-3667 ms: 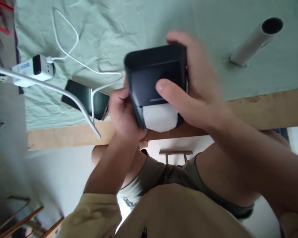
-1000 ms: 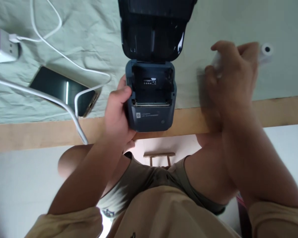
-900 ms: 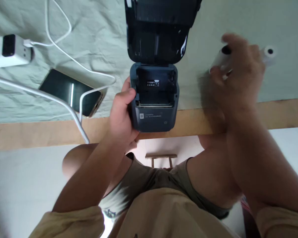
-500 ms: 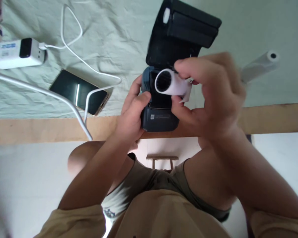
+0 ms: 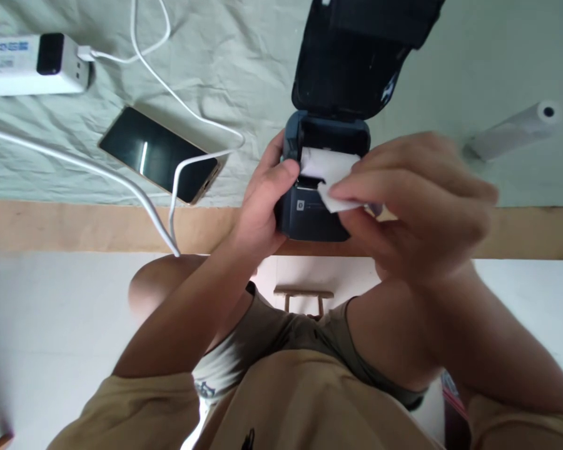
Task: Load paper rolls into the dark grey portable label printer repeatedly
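Paper roll [image 5: 327,162] has dropped from above the printer [image 5: 309,224] into its bay. Right hand [image 5: 420,206], bent over printer's right side, pinches roll's loose end [image 5: 334,200]; left hand [image 5: 265,200] clasps left side.

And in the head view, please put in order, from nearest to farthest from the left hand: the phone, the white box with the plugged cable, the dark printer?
1. Dark printer: touching, held by the left hand.
2. Phone: on the cloth, left of the hand.
3. White box: farther left, at the picture's left edge.
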### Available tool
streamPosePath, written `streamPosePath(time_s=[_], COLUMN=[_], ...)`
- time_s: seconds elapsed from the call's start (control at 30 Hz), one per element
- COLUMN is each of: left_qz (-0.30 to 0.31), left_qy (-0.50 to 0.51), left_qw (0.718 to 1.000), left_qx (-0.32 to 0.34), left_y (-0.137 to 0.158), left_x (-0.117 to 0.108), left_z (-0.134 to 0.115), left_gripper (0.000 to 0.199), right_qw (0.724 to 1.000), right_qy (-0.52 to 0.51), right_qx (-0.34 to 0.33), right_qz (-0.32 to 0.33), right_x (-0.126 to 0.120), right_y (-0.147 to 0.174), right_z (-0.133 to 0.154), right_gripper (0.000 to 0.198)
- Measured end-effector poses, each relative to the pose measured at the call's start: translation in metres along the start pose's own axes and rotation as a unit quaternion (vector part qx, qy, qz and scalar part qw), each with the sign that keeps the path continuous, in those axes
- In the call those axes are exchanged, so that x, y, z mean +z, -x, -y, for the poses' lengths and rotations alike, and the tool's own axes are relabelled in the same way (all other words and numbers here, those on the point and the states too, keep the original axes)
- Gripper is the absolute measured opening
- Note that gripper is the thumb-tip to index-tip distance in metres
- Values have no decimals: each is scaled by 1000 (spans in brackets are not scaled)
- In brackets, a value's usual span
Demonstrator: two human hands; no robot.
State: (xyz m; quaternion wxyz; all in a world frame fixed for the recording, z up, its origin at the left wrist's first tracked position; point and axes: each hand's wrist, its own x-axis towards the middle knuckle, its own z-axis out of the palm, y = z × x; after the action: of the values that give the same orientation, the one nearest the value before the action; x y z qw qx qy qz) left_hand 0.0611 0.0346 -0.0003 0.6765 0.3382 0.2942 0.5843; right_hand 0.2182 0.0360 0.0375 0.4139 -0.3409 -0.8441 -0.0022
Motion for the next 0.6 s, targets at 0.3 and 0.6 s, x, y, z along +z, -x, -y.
streamPosePath(time_s=[0.3, 0.6], left_qz=[-20, 25], left_qy=[-25, -63], left_qw=[999, 996], left_qx=[11, 51], left_y=[0, -2], left_x=[-12, -21], left_z=[6, 16], left_gripper=[55, 56], right_qw=[978, 946], right_qy=[-134, -234], right_qx=[122, 220], right_qz=[-101, -49], right_x=[-1, 5], right_y=[-4, 1], right_z=[-14, -28], right_gripper=[17, 38])
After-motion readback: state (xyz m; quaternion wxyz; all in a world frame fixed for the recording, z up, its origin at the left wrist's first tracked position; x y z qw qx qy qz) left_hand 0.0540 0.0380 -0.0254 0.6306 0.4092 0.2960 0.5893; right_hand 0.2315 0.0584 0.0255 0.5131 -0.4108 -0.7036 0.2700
